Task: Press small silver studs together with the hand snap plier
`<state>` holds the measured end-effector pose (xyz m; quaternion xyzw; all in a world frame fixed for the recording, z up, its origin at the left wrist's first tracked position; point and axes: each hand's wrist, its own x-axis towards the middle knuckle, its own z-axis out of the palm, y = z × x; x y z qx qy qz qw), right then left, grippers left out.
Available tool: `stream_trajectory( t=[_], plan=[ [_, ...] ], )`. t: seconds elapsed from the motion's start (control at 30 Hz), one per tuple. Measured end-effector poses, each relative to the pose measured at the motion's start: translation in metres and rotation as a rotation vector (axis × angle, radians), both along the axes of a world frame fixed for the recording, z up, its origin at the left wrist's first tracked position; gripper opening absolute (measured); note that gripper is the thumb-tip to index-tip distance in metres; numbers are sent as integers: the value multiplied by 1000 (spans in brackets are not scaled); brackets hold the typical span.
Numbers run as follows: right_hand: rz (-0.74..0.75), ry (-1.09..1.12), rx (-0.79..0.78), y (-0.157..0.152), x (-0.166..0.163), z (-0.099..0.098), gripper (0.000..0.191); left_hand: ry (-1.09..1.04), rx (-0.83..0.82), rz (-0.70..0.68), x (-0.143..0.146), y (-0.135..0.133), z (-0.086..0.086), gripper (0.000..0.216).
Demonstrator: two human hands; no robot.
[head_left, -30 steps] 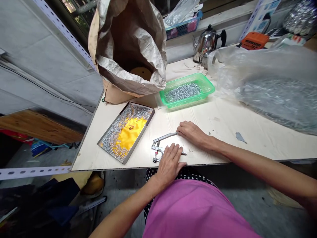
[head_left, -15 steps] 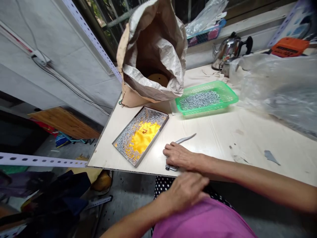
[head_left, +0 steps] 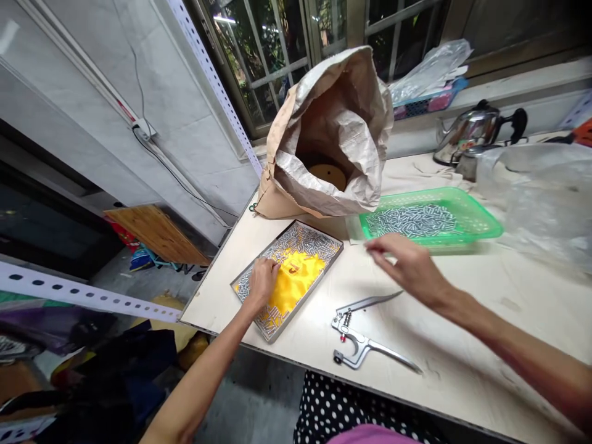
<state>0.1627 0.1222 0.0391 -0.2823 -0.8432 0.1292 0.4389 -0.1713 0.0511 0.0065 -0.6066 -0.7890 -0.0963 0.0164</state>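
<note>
My left hand [head_left: 263,280] reaches into a shallow tray [head_left: 296,311] on the table, its fingertips pinched together among small silvery metal pins [head_left: 305,237] that lie over a yellow lining. What those fingertips hold, if anything, is hidden. My right hand [head_left: 409,268] hovers just in front of a green plastic basket [head_left: 485,229], thumb and forefinger stretched forward and apart. Inside this basket is a pile of similar metal pieces [head_left: 411,221]. Between my hands, nearer the front edge, a pair of metal snap pliers [head_left: 358,345] with a C-shaped jaw and a spring lies untouched, its handles spread.
A tall open paper sack [head_left: 282,203] stands behind the tray. Clear plastic sheeting [head_left: 546,209] covers the back right, near a metal kettle [head_left: 472,132]. The table's front edge [head_left: 259,348] runs close below the tray.
My right hand has let go of the pliers and moved toward the green basket. My left hand has gone from near my lap to the tray. The view has shifted.
</note>
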Motion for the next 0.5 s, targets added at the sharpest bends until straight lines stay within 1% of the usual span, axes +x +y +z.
stream_trajectory(
  t=[0.07,0.13,0.17,0.2,0.27,0.37,0.4,0.43,0.5],
  plan=[
    [-204,-86,95,28,19,17,18,24,-44,16,-4,9,-8,22],
    [-359,-162,144,43,32,29,24,65,-93,10,-4,14,-13,21],
    [-395,-185,147,44,35,31,27,87,-116,3,-4,16,-14,21],
    [-395,-199,135,41,36,31,28,106,-134,-6,-4,18,-15,21],
    [-289,-222,64,22,32,23,26,126,-155,-38,-4,21,-15,22],
    [-34,-274,-127,-24,22,-2,23,125,-178,-107,-5,24,-9,23],
    [27,-304,-190,-40,20,-12,23,122,-185,-127,-5,25,-6,23],
    [65,-339,-246,-56,20,-21,23,119,-190,-141,-4,24,-2,23],
    [86,-410,-324,-83,22,-37,25,111,-189,-163,4,18,6,23]
  ],
)
